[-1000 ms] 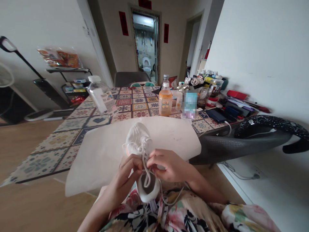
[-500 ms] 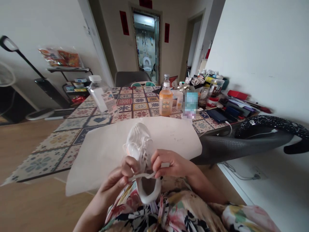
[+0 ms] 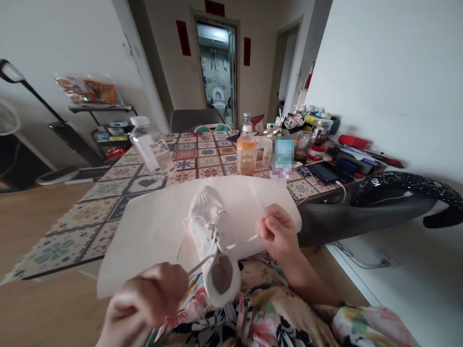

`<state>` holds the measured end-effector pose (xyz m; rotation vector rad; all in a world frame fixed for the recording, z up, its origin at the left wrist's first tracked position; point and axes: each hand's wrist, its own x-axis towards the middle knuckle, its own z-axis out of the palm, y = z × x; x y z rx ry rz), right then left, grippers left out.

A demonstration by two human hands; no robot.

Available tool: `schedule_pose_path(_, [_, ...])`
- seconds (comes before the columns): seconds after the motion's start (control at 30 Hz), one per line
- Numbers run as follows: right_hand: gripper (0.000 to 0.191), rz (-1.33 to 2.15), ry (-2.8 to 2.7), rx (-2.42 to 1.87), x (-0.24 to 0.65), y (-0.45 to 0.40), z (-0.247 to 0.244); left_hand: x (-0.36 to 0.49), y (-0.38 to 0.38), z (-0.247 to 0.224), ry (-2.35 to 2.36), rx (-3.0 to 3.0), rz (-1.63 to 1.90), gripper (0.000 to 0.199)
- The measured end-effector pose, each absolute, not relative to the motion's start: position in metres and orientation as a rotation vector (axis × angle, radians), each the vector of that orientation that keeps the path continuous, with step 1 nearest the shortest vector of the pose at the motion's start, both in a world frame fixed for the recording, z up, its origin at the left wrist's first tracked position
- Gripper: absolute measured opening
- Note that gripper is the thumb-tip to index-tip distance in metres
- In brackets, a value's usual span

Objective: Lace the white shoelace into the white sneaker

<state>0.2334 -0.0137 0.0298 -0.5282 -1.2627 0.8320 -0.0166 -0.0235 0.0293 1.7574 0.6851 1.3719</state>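
Two lace ends (image 3: 198, 264) are pinched apart, one clamped in the left hand (image 3: 144, 299) and one in the right hand (image 3: 277, 231). Between them, a white shoe (image 3: 213, 246) is laid on a paper sheet (image 3: 155, 231), and an orange drink bottle (image 3: 246, 153) is placed farther away on a patterned table (image 3: 184, 164).

White sneaker (image 3: 213, 246), white laces (image 3: 199, 263), floral clothing (image 3: 253, 318), tile-patterned tablecloth (image 3: 188, 164)

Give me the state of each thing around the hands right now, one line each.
white sneaker: laced, toe pointing away, insole showing through the opening
white shoelace: threaded through the eyelets, ends running out to both sides
left hand: pinching one shoelace end
right hand: pinching the other end
sheet of white paper: spread out beyond the sneaker
orange drink bottle: capped, upright
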Motion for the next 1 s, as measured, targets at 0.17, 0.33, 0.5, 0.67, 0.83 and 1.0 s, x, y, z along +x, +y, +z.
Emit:
schedule_pose_path(0.17, [0.021, 0.339, -2.018, -0.563, 0.217, -0.025, 0.026, -0.001, -0.017, 0.02, 0.643, 1.858, 1.212, 0.021])
schedule_pose_path(0.33, [0.022, 0.127, -2.194, -0.473, 0.211, -0.022, 0.02, 0.005, -0.016, 0.016, 0.671, 1.869, 1.287, 0.003])
schedule_pose_path(0.5, [0.028, 0.332, -2.081, -0.539, 0.209, -0.028, 0.025, 0.005, -0.022, 0.02, 0.59, 1.981, 1.264, 0.014])
schedule_pose_path(0.67, [0.023, 0.503, -1.87, -0.74, 0.207, -0.035, 0.029, 0.002, -0.025, 0.015, 0.538, 2.11, 1.18, 0.022])
schedule_pose_path(0.83, [0.015, 0.501, -2.057, -0.612, 0.208, -0.033, 0.034, 0.003, -0.027, 0.018, 0.565, 2.113, 1.351, 0.024])
schedule_pose_path(1.0, [0.003, 0.383, -2.132, -0.601, 0.206, -0.028, 0.028, 0.006, -0.029, 0.02, 0.653, 2.025, 1.352, 0.021])
